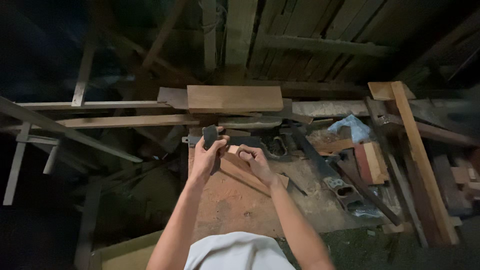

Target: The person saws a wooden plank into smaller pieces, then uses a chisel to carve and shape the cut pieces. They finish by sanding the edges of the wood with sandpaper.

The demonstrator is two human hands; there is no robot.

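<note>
1. Nearest the camera, a pale cloth (237, 252) covers the person's lap or chest, and both forearms reach out from it over the bench (240, 205), whose dusty top is reddish with sawdust.
2. On the bench, a thin strip (250, 175) of wood lies slanting, its far end up under both hands. It seems to rest flat so that the bench bears it while the hands work on that end.
3. The right hand (255, 160) sits on the far end of the strip, just right of the left hand. Its fingers are curled together and pinch a small pale block (233, 149); this looks like a steadying grip.
4. The left hand (206, 157) is at the bench's left edge, fingers wrapped and clamped round a dark flat piece (210, 136), which stands upright and sticks out above the knuckles. What it is cannot be told in this light.
5. Right of the hands on the bench lie a dark long tool (325, 172) and, just past the right hand, a plane-like tool (276, 147).
6. Beyond the bench's far edge a broad plank (235, 98) lies crosswise, with long battens (120, 121) to its left.
7. Far right of the bench, a blue rag (354, 127) sits among offcuts, and a long beam (422, 160) slants.
</note>
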